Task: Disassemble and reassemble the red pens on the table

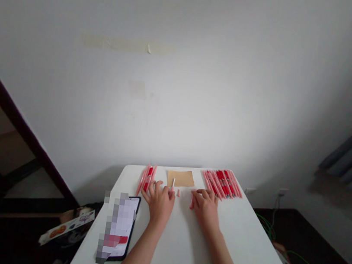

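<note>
Over the middle of the white table, my left hand (159, 204) has its thumb and index finger at a small pink pen part (172, 188) with a white stem pointing away from me; its other fingers are spread. My right hand (206, 207) is closed, its fingertips on a pink pen barrel piece (192, 203). Between the two hands lies a small pink cone-shaped piece (178, 193). Fingers partly cover both held parts. Just beyond is a tan piece of paper (185, 178).
Several pink and red pens (223, 183) lie in a row at the back right. A smaller group of pens (147, 178) lies at the back left. A phone (123, 229) rests along the left edge of the white table (185, 255). A wall stands behind.
</note>
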### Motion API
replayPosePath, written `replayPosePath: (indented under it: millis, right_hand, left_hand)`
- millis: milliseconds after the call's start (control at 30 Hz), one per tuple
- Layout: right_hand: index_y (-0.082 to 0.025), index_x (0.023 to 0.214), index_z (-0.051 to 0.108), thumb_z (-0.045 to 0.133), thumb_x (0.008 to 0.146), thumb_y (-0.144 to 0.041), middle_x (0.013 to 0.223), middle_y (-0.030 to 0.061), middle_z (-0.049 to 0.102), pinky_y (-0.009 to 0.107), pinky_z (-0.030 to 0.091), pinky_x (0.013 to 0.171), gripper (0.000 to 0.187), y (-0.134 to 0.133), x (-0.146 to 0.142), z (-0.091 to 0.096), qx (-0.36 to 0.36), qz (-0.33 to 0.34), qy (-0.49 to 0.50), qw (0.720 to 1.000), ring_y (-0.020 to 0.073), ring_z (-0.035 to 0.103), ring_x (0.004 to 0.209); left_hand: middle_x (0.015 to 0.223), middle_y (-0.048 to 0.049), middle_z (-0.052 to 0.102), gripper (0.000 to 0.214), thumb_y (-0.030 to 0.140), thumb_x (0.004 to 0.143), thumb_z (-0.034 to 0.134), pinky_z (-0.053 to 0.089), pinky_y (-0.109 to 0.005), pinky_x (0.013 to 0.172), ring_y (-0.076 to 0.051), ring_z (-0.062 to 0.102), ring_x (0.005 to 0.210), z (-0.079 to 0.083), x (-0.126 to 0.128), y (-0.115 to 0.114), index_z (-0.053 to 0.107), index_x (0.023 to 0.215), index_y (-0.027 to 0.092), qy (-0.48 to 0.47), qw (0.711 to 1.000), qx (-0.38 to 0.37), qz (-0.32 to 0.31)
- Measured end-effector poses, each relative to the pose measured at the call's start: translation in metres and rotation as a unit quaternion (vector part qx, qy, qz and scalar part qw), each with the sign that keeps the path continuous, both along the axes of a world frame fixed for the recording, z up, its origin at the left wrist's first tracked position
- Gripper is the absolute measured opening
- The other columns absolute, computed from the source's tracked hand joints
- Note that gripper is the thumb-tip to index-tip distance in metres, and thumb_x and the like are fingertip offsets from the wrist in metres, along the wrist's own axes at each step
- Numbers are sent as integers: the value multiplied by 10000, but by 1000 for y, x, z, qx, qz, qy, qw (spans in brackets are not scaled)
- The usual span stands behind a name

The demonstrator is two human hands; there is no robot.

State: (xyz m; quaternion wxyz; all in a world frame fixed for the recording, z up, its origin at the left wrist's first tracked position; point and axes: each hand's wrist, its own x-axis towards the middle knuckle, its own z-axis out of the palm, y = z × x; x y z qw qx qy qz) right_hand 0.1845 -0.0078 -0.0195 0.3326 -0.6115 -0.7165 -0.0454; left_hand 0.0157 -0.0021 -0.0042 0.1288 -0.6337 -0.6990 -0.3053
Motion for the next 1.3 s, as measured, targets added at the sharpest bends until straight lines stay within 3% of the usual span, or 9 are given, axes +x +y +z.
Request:
replayPosePath:
  millis: [133,500,733,933,1067,1300]
  right_hand:
    - [-265,1089,694,512,906,-258,1089,53,693,417,337,948,258,4,2,-4,1,43,18,999,239,490,1064]
    - [-296,1117,683,531,894,-275,1156,33,684,452,330,987,271,6,2,-5,-6,64,19,998,249,507,1122]
    - [-241,1199,636,511,895,-260,1206,73,648,407,384,954,329,11,7,-15,53,44,36,997,236,507,1102]
    - [-276,1277,569,527,896,-246,1275,52,592,390,374,972,384,11,3,-12,71,42,24,996,225,476,1128]
    - [-326,1196,627,554,889,-231,1256,43,588,391,376,950,329,9,1,-7,70,43,-4,997,229,474,1119]
    - [-279,947,720,583,883,-237,1030,41,668,348,365,889,157,6,1,-3,63,44,-3,997,205,499,1011]
  left_hand:
    - [1148,-93,609,180,317,793,575,115,-674,1084,-313,401,1211,1,1,0,712,820,204,6,1000,-8,-10]
    - [1137,-94,613,176,273,821,538,159,-653,1072,-308,427,1193,4,1,1,687,798,182,-6,1000,15,-13]
    - [1148,-74,611,132,307,814,599,245,-567,1067,-280,450,1174,7,7,1,671,758,211,-47,995,21,-88]
    - [1187,-59,590,54,276,779,651,212,-620,1087,-279,433,1212,0,8,0,682,767,234,-62,989,0,-135]
    - [1170,-50,595,45,221,783,638,186,-660,1098,-277,433,1230,-3,11,1,677,794,242,-53,987,-11,-154]
    - [1169,-58,589,65,232,799,619,189,-646,1113,-274,433,1228,-3,14,1,682,809,246,-54,984,-11,-171]
